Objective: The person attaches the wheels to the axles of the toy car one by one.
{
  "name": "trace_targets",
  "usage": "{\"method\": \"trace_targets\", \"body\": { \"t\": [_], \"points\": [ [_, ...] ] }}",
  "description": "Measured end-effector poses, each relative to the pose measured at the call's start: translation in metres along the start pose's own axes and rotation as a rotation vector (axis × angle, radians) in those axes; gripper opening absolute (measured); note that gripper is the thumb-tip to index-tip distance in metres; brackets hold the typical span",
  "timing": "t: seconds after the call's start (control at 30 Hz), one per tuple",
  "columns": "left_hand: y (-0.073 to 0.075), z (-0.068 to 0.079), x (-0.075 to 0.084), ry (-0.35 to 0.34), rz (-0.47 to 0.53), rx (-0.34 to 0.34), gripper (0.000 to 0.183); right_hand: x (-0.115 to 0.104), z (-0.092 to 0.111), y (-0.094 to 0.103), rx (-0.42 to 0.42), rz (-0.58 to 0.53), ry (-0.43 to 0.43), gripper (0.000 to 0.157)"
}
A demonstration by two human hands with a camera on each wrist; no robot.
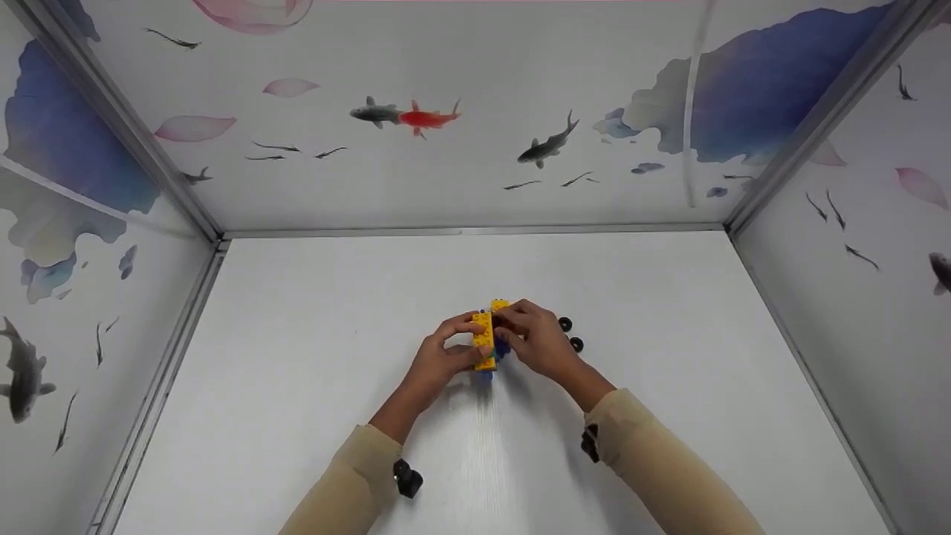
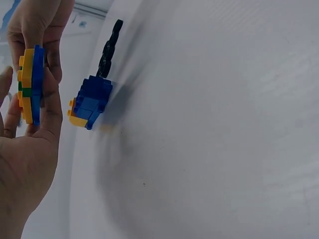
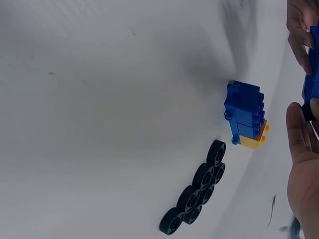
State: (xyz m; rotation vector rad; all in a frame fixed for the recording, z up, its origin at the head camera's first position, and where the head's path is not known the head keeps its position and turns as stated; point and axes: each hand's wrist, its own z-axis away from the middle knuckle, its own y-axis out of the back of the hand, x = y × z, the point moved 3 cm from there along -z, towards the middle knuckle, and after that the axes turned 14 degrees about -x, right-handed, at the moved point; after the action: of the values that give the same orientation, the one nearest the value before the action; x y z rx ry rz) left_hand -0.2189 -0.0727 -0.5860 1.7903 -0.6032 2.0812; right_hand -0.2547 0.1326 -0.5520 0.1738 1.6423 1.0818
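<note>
Brick assembly [image 2: 36, 84] held up above the table [image 1: 297, 409].
Left hand [image 1: 442, 358] grips it; right hand [image 1: 541, 343] fingers pinch a dark part, likely a wheel [image 3: 308, 113], at its blue side. Risk: lopsided push pops bricks apart; weak pinch drops the part. Stray knock could scatter loose wheels [image 3: 189, 199]. No legible brands/text.

Bricks [image 2: 36, 84] are yellow, blue, green; wheels [image 3: 185, 198] black.
</note>
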Motion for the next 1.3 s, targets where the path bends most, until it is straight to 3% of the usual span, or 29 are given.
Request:
{"method": "trace_targets", "body": {
  "t": [0.27, 0.6, 1.0, 1.3],
  "points": [
    [0.0, 0.003, 0.001, 0.029, -0.029, -0.077, 0.065, -0.001, 0.002, 0.0, -0.001, -0.023, -0.007, 0.035],
    [0.006, 0.006, 0.007, -0.012, -0.05, -0.065, 0.065, 0.004, 0.007, 0.008, -0.038, -0.047, 0.003, 0.039],
    [0.017, 0.009, 0.004, 0.013, -0.069, -0.007, 0.067, 0.047, 0.036, 0.033, 0.022, 0.099, 0.007, 0.033],
    [0.019, 0.008, 0.002, -0.016, -0.043, 0.012, 0.067, 0.082, 0.057, 0.039, -0.011, 0.222, -0.128, 0.034]
  ]
}}
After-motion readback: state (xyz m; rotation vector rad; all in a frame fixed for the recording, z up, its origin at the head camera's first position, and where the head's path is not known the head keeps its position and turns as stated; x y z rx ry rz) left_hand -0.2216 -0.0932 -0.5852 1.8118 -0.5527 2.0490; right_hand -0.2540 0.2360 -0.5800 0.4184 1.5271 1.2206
